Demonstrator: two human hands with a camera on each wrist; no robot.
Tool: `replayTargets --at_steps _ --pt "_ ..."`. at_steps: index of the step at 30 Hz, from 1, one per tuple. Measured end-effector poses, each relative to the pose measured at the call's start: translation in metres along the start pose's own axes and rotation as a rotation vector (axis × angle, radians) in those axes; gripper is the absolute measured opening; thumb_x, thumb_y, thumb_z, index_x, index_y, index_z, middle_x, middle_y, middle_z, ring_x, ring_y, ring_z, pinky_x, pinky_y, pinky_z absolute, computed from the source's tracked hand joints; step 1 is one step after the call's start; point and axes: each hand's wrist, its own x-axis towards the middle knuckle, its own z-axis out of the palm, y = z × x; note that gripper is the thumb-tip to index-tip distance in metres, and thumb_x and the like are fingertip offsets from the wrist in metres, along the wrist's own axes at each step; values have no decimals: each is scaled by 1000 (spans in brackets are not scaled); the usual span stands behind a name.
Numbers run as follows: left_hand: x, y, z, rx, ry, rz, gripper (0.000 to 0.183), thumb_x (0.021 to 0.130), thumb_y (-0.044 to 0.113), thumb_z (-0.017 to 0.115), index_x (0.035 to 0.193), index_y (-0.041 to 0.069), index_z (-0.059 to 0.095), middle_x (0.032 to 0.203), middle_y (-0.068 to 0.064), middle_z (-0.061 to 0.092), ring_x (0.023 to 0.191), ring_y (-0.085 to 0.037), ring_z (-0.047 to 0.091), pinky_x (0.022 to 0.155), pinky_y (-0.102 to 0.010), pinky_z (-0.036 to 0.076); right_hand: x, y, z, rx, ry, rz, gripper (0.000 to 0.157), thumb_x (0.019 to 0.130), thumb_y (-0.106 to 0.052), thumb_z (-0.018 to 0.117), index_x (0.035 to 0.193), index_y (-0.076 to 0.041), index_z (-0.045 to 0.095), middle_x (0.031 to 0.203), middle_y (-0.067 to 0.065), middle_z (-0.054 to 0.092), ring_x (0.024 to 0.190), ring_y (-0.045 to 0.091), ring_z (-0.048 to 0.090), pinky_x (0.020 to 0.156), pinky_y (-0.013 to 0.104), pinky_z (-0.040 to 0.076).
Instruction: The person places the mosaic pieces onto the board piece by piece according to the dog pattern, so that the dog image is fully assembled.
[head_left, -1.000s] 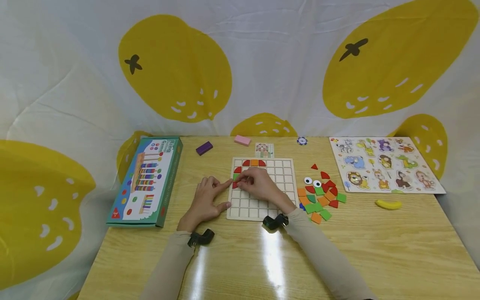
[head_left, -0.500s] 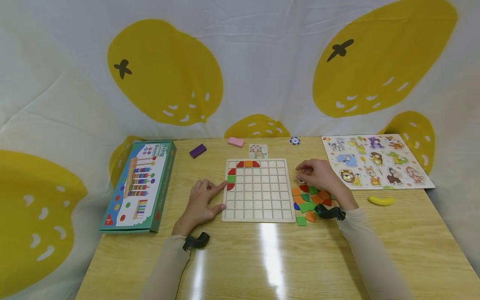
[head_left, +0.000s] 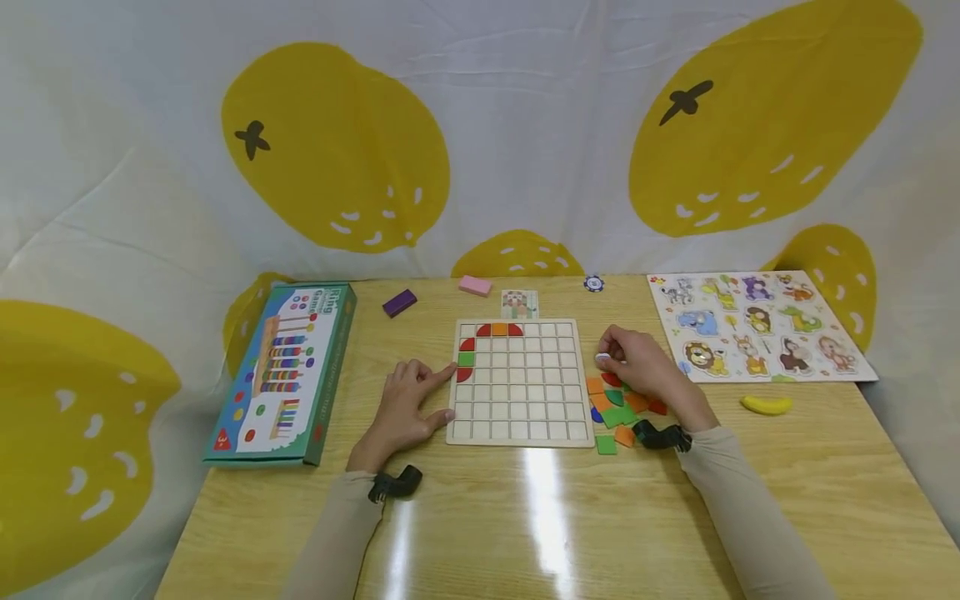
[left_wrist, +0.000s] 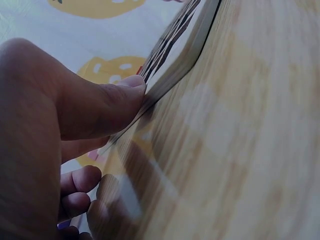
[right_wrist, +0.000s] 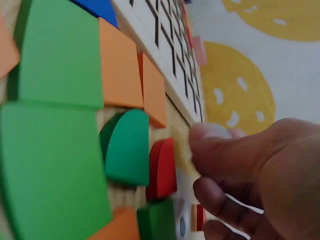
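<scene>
A wooden grid board [head_left: 517, 410] lies mid-table, with red quarter-round tiles, an orange square tile [head_left: 498, 330] and a green square tile [head_left: 466, 359] set in its upper left cells. My left hand [head_left: 405, 408] touches the board's left edge with thumb and index finger spread apart; its thumb [left_wrist: 107, 107] presses the rim in the left wrist view. Right of the board, my right hand [head_left: 641, 367] pinches a white round eye piece [head_left: 602, 357] over the loose tiles. That piece is mostly hidden by the thumb in the right wrist view. A second eye piece [right_wrist: 181, 220] lies below.
Loose green, orange, red and blue tiles [head_left: 617, 417] lie right of the board. A pattern card [head_left: 520, 304], pink block [head_left: 475, 286], purple block [head_left: 400, 303] and round chip [head_left: 593, 283] sit behind. A game box [head_left: 281, 375], animal puzzle [head_left: 761, 325] and toy banana [head_left: 767, 405] flank them.
My right hand has left the board's left cells, moved right to the loose tiles and taken hold of an eye piece. My left hand stays at the board's edge.
</scene>
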Motion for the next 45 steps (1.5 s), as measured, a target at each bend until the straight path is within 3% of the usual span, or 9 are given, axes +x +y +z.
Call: replayTargets --at_steps 7,14,18,22,26,35,45 --pt "-2 -2 -3 5 7 4 72 80 44 73 147 32 48 101 0 41 90 -20 31 79 -37 22 28 -26 14 215 150 -157 13 97 -15 63 108 -9 62 100 5 66 87 20 62 76 31 50" --pt "-1 -1 -1 -8 7 16 72 81 43 73 147 31 48 101 0 42 91 -20 31 80 -37 22 61 -58 42 434 49 -179 24 97 -12 62 120 -13 69 115 3 68 95 22 65 81 34 53" --pt "0 0 1 -1 3 12 73 81 44 73 148 32 47 101 1 41 91 -19 31 80 -37 23 74 -68 61 474 19 -184 26 94 -10 66 120 -9 69 108 4 69 92 19 65 81 32 53" --pt "1 0 1 3 -6 6 73 81 45 73 148 33 46 101 1 41 92 -19 32 81 -37 23 80 -78 76 454 57 -175 23 90 -11 72 112 -6 70 97 5 70 86 17 66 77 31 53" --pt "2 0 0 4 -11 5 72 82 45 72 148 33 46 102 0 41 92 -19 32 81 -37 23 84 -89 83 362 81 -179 17 88 -14 74 105 -10 73 91 1 71 80 14 66 73 31 53" --pt "1 -2 -1 8 -3 18 72 82 46 72 148 31 47 100 -1 42 90 -20 32 80 -37 24 89 -101 95 182 117 -197 19 89 -21 74 107 -13 75 83 -5 69 70 9 61 65 30 49" --pt "2 -2 0 15 -4 12 73 81 45 72 148 32 47 101 -1 42 90 -21 33 81 -37 25 92 -103 97 120 91 -209 21 89 -23 74 109 -16 75 83 -7 68 70 7 60 65 29 48"
